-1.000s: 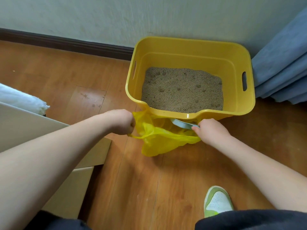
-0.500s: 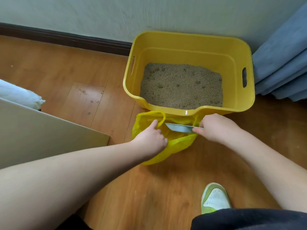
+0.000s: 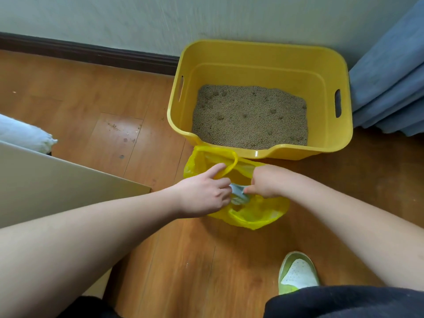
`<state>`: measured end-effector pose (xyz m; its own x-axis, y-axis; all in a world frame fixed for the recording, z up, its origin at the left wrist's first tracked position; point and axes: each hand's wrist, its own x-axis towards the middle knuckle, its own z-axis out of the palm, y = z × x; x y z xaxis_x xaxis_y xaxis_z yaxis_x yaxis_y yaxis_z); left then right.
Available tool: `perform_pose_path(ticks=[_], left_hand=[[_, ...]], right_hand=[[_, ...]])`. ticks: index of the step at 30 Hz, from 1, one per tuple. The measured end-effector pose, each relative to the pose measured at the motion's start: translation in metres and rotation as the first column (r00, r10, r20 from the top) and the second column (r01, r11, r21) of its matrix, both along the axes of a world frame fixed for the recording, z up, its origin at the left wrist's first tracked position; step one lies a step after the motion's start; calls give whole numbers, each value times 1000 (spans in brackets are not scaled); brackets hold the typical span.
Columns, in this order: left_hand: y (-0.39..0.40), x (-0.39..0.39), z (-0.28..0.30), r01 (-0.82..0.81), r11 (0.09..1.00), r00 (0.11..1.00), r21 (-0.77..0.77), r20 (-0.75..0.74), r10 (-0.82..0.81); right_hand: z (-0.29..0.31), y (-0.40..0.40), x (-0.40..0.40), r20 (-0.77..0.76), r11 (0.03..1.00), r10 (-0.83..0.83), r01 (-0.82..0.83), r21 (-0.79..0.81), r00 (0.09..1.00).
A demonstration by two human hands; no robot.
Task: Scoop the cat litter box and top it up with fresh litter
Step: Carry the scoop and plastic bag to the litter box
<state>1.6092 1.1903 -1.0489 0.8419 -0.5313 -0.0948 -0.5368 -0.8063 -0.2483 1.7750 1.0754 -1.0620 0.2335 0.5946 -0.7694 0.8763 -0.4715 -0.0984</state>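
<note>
A yellow litter box stands on the wooden floor against the wall, with tan litter spread inside. Just in front of it lies a yellow plastic bag. My right hand grips a grey scoop over the bag; only part of the scoop shows between my hands. My left hand is at the bag's near left side, its fingers curled at the bag and touching the scoop, and one bag handle loops over its index finger.
A beige cardboard flap juts in from the left, with a white bag behind it. Blue curtains hang at the right of the box. My green-and-white shoe is on the floor at lower right.
My right hand has brought the scoop down and toward me, from the bag's far edge into its middle. My left hand has shifted right along the bag to meet the scoop.
</note>
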Motion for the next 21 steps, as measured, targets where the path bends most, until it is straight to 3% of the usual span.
perform_pose_path(ticks=[4,7,10,12,15,18,21], left_hand=[[9,-11,-6,63,998,998,-13,-29,-63],[16,-15,-8,121,989,975,-86,-178,-135],[21,-27,-13,-57,991,894,-120,-448,-3],[22,-33,-20,-249,955,844,-163,-521,131],[23,-24,-17,-391,848,880,-358,-415,230],[22,-4,-16,-211,897,971,-388,-191,146],[27,10,-16,-56,956,998,-289,-18,53]], right_hand=[[0,-4,26,106,986,-120,106,130,987],[-1,-9,45,132,974,-199,181,139,971],[-2,-12,47,128,964,-237,217,152,963],[2,-15,39,153,969,-217,193,154,964],[16,-23,23,250,984,-84,41,174,965],[19,-34,6,328,959,72,-156,238,942],[12,-40,-10,427,859,208,-373,352,880]])
